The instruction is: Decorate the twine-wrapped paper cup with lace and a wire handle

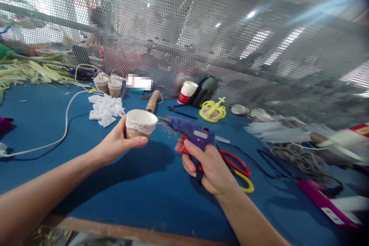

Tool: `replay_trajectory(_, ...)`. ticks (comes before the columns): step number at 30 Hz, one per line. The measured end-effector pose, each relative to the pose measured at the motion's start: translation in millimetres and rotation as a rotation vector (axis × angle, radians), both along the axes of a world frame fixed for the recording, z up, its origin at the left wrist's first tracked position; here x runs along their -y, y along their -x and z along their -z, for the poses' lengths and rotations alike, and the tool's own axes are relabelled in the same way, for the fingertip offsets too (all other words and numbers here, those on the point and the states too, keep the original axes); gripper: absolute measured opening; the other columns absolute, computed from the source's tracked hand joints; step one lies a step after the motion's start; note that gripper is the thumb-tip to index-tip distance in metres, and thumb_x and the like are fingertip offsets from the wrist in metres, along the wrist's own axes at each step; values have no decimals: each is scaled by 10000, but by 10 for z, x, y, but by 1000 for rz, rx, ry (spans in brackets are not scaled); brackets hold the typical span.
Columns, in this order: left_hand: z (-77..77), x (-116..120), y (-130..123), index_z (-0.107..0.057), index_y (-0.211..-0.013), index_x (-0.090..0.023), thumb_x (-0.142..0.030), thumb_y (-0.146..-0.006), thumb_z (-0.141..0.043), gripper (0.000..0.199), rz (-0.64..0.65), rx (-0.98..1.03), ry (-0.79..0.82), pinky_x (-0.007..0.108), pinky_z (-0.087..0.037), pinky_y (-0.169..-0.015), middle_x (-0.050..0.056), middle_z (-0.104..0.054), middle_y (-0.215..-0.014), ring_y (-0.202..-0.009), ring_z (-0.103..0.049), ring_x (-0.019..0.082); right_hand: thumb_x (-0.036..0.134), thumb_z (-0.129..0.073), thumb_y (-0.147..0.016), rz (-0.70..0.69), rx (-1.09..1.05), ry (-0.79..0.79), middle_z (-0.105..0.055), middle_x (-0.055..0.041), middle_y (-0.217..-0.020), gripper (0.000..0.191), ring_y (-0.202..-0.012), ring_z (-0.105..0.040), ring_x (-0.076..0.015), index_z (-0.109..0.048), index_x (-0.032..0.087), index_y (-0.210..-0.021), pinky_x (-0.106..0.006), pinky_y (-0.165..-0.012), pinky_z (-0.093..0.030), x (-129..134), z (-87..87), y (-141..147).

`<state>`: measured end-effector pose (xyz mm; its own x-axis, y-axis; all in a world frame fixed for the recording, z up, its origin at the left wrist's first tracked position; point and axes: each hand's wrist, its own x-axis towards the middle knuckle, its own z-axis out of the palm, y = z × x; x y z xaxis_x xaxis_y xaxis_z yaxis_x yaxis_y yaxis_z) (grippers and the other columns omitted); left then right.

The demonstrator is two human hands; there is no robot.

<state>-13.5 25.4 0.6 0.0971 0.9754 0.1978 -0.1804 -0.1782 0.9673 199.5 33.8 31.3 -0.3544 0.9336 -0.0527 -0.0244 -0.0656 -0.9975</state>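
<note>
My left hand (121,138) is closed round a small cup (140,123) wrapped in brown twine, with white lace at its rim. The cup is held above the blue table, its mouth tilted up. In my right hand (201,161) is a blue glue gun (187,127) with a red light showing, my fingers wrapped round its handle near the orange trigger. Its nozzle points left at the cup's rim, very close to it; whether they touch I cannot tell. A pile of white lace (106,108) lies behind my left hand.
Behind are two twine cups (114,85), a twine roll (153,101), pliers (183,112), stacked paper cups (188,91), a dark container (206,90) and a yellow crown (213,110). Scissors (243,180), cords and a purple power strip (325,201) lie right. A person (100,30) is beyond the mesh.
</note>
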Motion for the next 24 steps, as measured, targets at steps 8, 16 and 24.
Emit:
replay_trajectory(8, 49, 14, -59, -403, -1088, -170, -314, -636, -682, 551, -17, 33, 32, 320, -434, -772, 86, -538, -1033, -918, -522, 194, 372, -610, -713, 73, -1, 24, -505, 43, -437, 245, -317, -351, -44, -553, 140, -765, -190, -333, -244, 55, 9, 92)
replay_trajectory(16, 48, 21, -78, -378, -1054, -158, -322, -604, -700, 578, -115, -88, 30, 334, -456, -762, 94, -557, -1020, -924, -550, 215, 393, -550, -758, 64, 125, -71, -455, 51, -356, 267, -329, -385, -65, -560, 128, -722, -196, -354, -289, 69, 47, 97)
replay_trajectory(24, 19, 19, -60, -354, -1010, -173, -266, -598, -691, 540, -223, -252, -72, 326, -448, -785, 48, -560, -969, -904, -558, 186, 396, -496, -793, 118, 443, -313, -495, 8, -404, 362, -406, -478, -93, -520, 156, -522, -222, -469, -419, 122, -40, 103)
